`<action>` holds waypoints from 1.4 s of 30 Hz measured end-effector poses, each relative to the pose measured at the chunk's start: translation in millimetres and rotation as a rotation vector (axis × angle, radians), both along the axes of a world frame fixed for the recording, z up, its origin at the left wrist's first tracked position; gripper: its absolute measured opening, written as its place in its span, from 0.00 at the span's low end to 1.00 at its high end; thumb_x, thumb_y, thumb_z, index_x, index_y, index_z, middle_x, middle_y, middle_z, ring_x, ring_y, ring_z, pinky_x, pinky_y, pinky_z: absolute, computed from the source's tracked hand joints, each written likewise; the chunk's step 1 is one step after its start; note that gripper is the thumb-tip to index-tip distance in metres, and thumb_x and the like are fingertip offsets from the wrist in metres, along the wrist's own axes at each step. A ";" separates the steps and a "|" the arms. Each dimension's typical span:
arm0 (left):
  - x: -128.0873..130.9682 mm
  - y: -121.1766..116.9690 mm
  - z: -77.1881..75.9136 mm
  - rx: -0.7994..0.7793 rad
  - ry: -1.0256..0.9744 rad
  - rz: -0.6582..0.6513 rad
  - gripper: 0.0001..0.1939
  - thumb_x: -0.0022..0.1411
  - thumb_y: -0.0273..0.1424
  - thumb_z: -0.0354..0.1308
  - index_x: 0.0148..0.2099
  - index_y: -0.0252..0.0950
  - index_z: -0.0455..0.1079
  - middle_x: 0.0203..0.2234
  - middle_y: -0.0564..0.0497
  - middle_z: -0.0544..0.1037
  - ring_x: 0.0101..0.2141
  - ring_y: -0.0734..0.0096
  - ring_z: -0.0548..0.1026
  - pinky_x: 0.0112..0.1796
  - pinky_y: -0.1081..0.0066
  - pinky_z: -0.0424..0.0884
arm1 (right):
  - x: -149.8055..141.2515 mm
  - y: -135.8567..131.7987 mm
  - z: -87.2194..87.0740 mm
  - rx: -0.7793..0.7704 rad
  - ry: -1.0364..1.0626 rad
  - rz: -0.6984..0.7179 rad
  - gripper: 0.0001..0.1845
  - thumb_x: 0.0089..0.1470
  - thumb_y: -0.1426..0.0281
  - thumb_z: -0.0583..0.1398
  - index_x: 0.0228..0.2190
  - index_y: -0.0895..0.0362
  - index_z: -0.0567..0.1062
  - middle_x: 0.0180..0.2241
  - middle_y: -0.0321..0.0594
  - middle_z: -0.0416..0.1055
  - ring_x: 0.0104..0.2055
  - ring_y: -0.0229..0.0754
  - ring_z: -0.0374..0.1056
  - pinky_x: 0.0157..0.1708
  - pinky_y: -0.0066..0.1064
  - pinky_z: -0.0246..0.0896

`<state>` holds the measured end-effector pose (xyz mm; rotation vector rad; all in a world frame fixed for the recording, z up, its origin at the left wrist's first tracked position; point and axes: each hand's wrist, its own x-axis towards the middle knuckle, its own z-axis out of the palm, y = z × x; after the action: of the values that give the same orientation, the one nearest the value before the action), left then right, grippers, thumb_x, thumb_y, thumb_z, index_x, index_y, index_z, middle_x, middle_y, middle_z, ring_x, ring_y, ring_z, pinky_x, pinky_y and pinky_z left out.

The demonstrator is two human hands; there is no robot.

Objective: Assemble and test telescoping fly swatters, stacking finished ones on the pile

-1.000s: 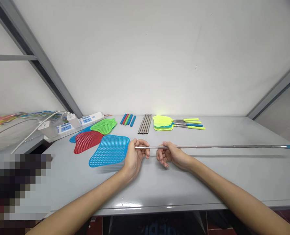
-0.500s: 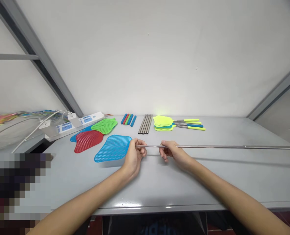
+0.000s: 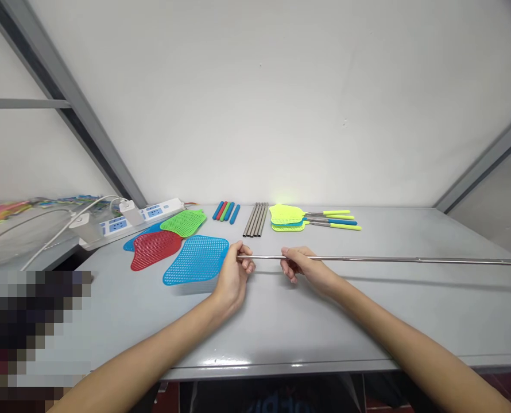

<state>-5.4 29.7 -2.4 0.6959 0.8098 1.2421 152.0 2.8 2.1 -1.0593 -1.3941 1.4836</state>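
My remote head-camera view, left hand (image 3: 232, 280) curled around the near end of a long thin steel rod (image 3: 388, 259), right hand (image 3: 307, 268) pinching the rod further along, blue perforated plastic swatter head (image 3: 195, 261) just beside the left hand, on a grey painted table (image 3: 281, 327), straight steel tubes (image 3: 255, 219) beyond

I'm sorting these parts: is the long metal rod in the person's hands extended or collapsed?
Extended: the telescopic steel rod runs from the left hand through the right hand and out past the view's right edge.
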 end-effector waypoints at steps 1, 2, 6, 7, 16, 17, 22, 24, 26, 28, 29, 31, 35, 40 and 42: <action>-0.4 0.3 0.6 -0.005 -0.020 0.017 0.12 0.53 0.36 0.47 0.21 0.35 0.58 0.08 0.60 0.54 0.12 0.82 0.55 0.19 0.78 0.57 | 0.0 0.0 -0.4 0.000 -0.001 0.000 0.23 0.51 0.60 0.48 0.14 0.61 0.66 0.13 0.34 0.57 0.15 0.30 0.54 0.18 0.25 0.49; -0.8 0.5 1.1 -0.015 -0.040 0.031 0.14 0.54 0.37 0.45 0.21 0.35 0.58 0.08 0.60 0.54 0.11 0.82 0.55 0.20 0.77 0.57 | 0.0 0.2 -1.1 0.002 -0.003 -0.003 0.23 0.51 0.59 0.49 0.15 0.61 0.66 0.13 0.34 0.57 0.16 0.30 0.54 0.18 0.25 0.49; -1.6 1.1 -0.3 -0.044 -0.090 0.051 0.22 0.55 0.43 0.37 0.19 0.35 0.59 0.07 0.58 0.55 0.11 0.80 0.55 0.19 0.76 0.58 | -0.3 2.6 -5.8 0.011 -0.007 -0.028 0.22 0.49 0.58 0.50 0.15 0.61 0.66 0.13 0.33 0.57 0.15 0.30 0.54 0.17 0.25 0.48; -1.5 1.6 -1.6 -0.039 -0.091 0.054 0.23 0.56 0.43 0.36 0.19 0.34 0.59 0.07 0.58 0.56 0.11 0.80 0.55 0.18 0.76 0.57 | -0.6 3.2 -6.8 0.009 -0.007 -0.039 0.22 0.49 0.58 0.51 0.15 0.61 0.66 0.13 0.33 0.56 0.15 0.30 0.53 0.17 0.24 0.48; -3.4 11.8 -3.5 0.035 -0.062 0.145 0.18 0.57 0.36 0.40 0.21 0.34 0.60 0.08 0.58 0.56 0.10 0.82 0.55 0.17 0.78 0.55 | -7.2 -3.2 -3.4 -0.029 0.105 -0.112 0.19 0.47 0.59 0.53 0.15 0.60 0.66 0.13 0.32 0.55 0.15 0.29 0.51 0.17 0.24 0.46; -4.4 12.5 -2.2 0.043 -0.070 0.144 0.18 0.57 0.36 0.39 0.20 0.33 0.60 0.08 0.58 0.56 0.11 0.82 0.55 0.17 0.78 0.55 | -7.4 -4.3 -2.8 -0.017 0.140 -0.111 0.19 0.48 0.60 0.53 0.15 0.61 0.67 0.13 0.32 0.55 0.15 0.30 0.52 0.18 0.24 0.46; -7.4 14.3 0.8 0.037 -0.062 0.153 0.18 0.57 0.34 0.40 0.21 0.33 0.60 0.08 0.59 0.56 0.11 0.82 0.55 0.17 0.78 0.56 | -3.2 -5.0 -2.5 0.061 0.259 -0.175 0.22 0.50 0.61 0.49 0.16 0.61 0.70 0.12 0.33 0.55 0.16 0.31 0.52 0.19 0.26 0.47; -7.5 14.8 0.3 0.027 -0.046 0.142 0.17 0.57 0.34 0.40 0.21 0.34 0.60 0.09 0.59 0.57 0.11 0.82 0.55 0.17 0.78 0.56 | -1.4 -3.8 -2.7 0.084 0.211 -0.212 0.22 0.50 0.60 0.49 0.16 0.61 0.70 0.12 0.34 0.55 0.16 0.31 0.52 0.19 0.26 0.47; -7.8 15.9 0.0 0.019 -0.040 0.141 0.16 0.57 0.35 0.40 0.21 0.34 0.60 0.09 0.59 0.57 0.10 0.82 0.55 0.17 0.78 0.55 | -1.1 -2.9 -2.6 0.088 0.126 -0.225 0.22 0.50 0.60 0.50 0.15 0.61 0.70 0.12 0.34 0.55 0.16 0.32 0.53 0.19 0.26 0.48; -8.6 18.1 0.1 0.021 -0.040 0.154 0.17 0.57 0.35 0.40 0.21 0.34 0.59 0.09 0.59 0.56 0.10 0.82 0.55 0.16 0.78 0.55 | -2.6 -3.1 -2.5 0.067 0.054 -0.216 0.22 0.49 0.60 0.50 0.14 0.61 0.69 0.11 0.33 0.55 0.16 0.31 0.52 0.19 0.26 0.48; -9.3 19.5 0.3 0.023 -0.041 0.160 0.17 0.56 0.35 0.40 0.21 0.34 0.59 0.08 0.59 0.56 0.10 0.82 0.54 0.16 0.78 0.54 | -3.8 -3.4 -2.5 0.052 0.034 -0.206 0.22 0.50 0.60 0.50 0.14 0.61 0.69 0.11 0.33 0.55 0.15 0.31 0.52 0.19 0.26 0.48; -10.6 22.4 0.6 0.025 -0.044 0.172 0.17 0.56 0.36 0.40 0.21 0.34 0.60 0.08 0.59 0.55 0.10 0.82 0.54 0.15 0.78 0.54 | -6.3 -4.4 -2.9 0.026 0.023 -0.191 0.23 0.50 0.60 0.49 0.14 0.61 0.68 0.11 0.33 0.55 0.15 0.31 0.52 0.18 0.26 0.48; -11.9 25.7 -0.3 0.001 -0.063 0.165 0.16 0.55 0.37 0.42 0.21 0.34 0.60 0.08 0.60 0.55 0.10 0.82 0.55 0.15 0.78 0.55 | -8.9 -4.8 -4.1 0.019 0.046 -0.197 0.23 0.50 0.58 0.49 0.15 0.60 0.68 0.11 0.33 0.56 0.14 0.31 0.52 0.18 0.25 0.48; -13.0 24.6 -1.0 0.034 -0.085 0.158 0.18 0.52 0.41 0.43 0.24 0.32 0.63 0.11 0.56 0.62 0.12 0.80 0.59 0.15 0.78 0.55 | -8.4 -3.9 -3.2 -0.008 0.088 -0.189 0.22 0.50 0.59 0.49 0.15 0.61 0.68 0.11 0.33 0.56 0.15 0.30 0.52 0.18 0.25 0.47; -13.8 23.2 0.0 0.083 -0.089 0.173 0.21 0.52 0.44 0.41 0.26 0.31 0.64 0.13 0.54 0.64 0.13 0.79 0.61 0.15 0.78 0.56 | -8.4 -3.8 -2.9 -0.030 0.120 -0.187 0.22 0.50 0.59 0.50 0.14 0.61 0.67 0.11 0.32 0.56 0.15 0.30 0.52 0.17 0.24 0.47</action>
<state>-19.2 52.9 -2.4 0.6424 0.7607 1.4592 143.7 -1.0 -0.8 -1.0710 -1.1605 1.4112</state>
